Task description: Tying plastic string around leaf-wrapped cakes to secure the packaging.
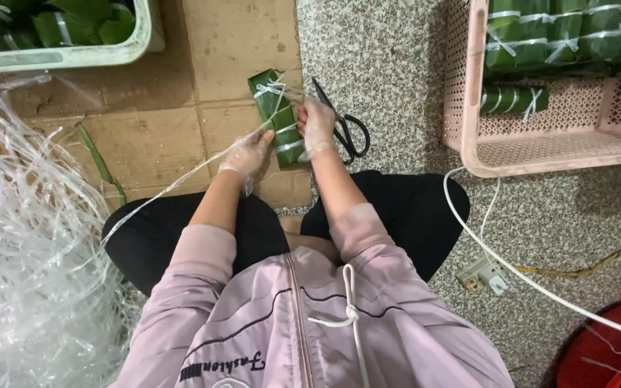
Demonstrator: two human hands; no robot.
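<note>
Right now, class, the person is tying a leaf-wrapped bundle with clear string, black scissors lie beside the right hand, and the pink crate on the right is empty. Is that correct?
Not quite. The head view shows the pink crate is not empty: it holds tied green bundles. The rest stands: both hands, left hand and right hand, tie the leaf-wrapped bundle with clear string, and black scissors lie beside the right hand.

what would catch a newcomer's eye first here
Dead centre, the gloved left hand and right hand tie a green leaf-wrapped bundle with clear plastic string. Black scissors lie beside it, and a pink basket of tied bundles sits upper right.
</note>
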